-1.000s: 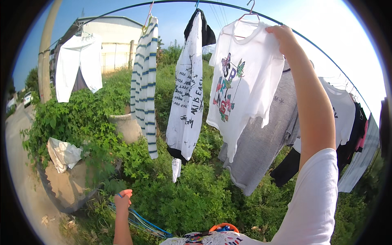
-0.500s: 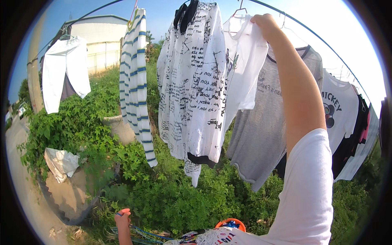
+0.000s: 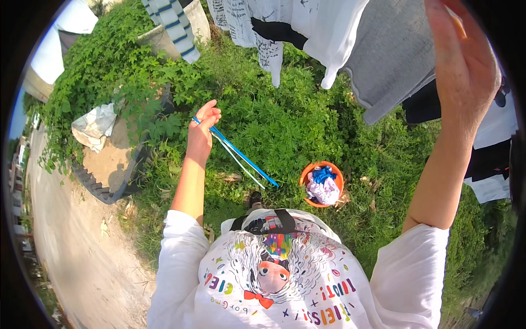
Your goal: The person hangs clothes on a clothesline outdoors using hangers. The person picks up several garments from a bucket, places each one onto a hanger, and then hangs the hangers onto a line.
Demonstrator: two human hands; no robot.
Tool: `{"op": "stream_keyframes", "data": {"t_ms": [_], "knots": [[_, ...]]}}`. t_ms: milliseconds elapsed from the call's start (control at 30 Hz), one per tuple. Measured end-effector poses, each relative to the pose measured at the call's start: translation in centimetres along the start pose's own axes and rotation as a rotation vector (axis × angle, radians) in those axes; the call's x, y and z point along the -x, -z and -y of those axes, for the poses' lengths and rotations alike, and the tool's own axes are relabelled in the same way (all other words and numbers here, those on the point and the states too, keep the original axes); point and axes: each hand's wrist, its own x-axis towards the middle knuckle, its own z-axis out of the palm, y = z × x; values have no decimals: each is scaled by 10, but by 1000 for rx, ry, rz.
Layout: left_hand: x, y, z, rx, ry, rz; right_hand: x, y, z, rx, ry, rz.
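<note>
My left hand (image 3: 204, 131), at the middle left, is closed around a thin blue hanger (image 3: 246, 155) and a white hanger (image 3: 239, 162), both seen nearly edge-on and slanting down to the right. At the upper right my right hand (image 3: 464, 71) is raised in front of the hanging clothes, its fingers stretched and apart with nothing seen in them; their tips run to the frame's edge. Closest to it hangs a grey T-shirt (image 3: 392, 55). Left of that hangs a white garment with black print (image 3: 312, 22); the tops are out of view.
An orange basin (image 3: 339, 193) with blue and pale pink laundry (image 3: 323, 189) stands in the greenery ahead of me. A striped garment (image 3: 174, 27) and white trousers (image 3: 48, 52) hang farther left. A pale sack (image 3: 94, 127) lies by a dirt road (image 3: 76, 241).
The view has tilted down, bringing the basin and my shirt into sight. My right hand has come away from the white top it was touching. My left hand now shows with the hangers.
</note>
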Motion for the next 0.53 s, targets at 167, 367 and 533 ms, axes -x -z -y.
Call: {"op": "stream_keyframes", "data": {"t_ms": [167,367,533], "knots": [[35,-98,13,74,62,257,243,-46,-41,-507,-801,275],[100,-190,69,107,195,289,368,-52,-8,-802,-999,531],[148,-228,131,-78,337,421,437,-46,-1,-625,-1168,432]]}}
